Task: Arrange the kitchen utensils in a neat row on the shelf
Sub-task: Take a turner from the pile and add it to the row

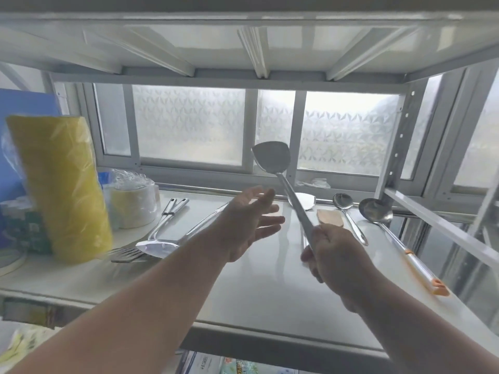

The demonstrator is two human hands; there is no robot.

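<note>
My right hand grips the handle of a steel turner, whose blade is raised above the white shelf. My left hand hovers over the shelf's middle, palm open, fingers spread, holding nothing. On the shelf's left lie another steel turner, a fork-like server and two steel handles. To the right lie a wooden spatula, a steel spoon and a ladle with a clear and orange handle. A flat steel blade rests behind the raised handle.
A yellow wrapped roll and a white tape-like roll stand at the shelf's left with other packets. Frosted windows close the back. A white shelf post and rail stand on the right. Another shelf board hangs overhead.
</note>
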